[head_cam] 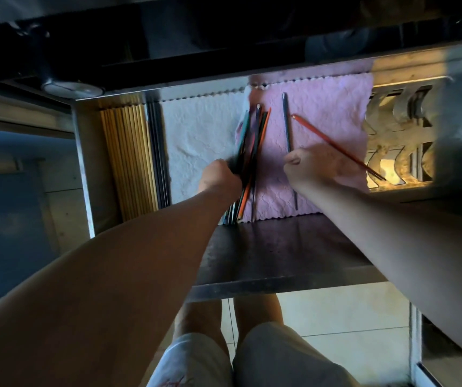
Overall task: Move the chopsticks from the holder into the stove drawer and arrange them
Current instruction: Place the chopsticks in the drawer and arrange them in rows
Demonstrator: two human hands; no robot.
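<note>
Left hand is gripping a bundle of coloured chopsticks, fingers curled round it, over the seam between white cloth and pink cloth in the open drawer. Right hand is pinching a dark chopstick on the pink cloth. A red chopstick is lying slanted by it (grip unclear). Wooden chopsticks are lining the drawer's left side.
</note>
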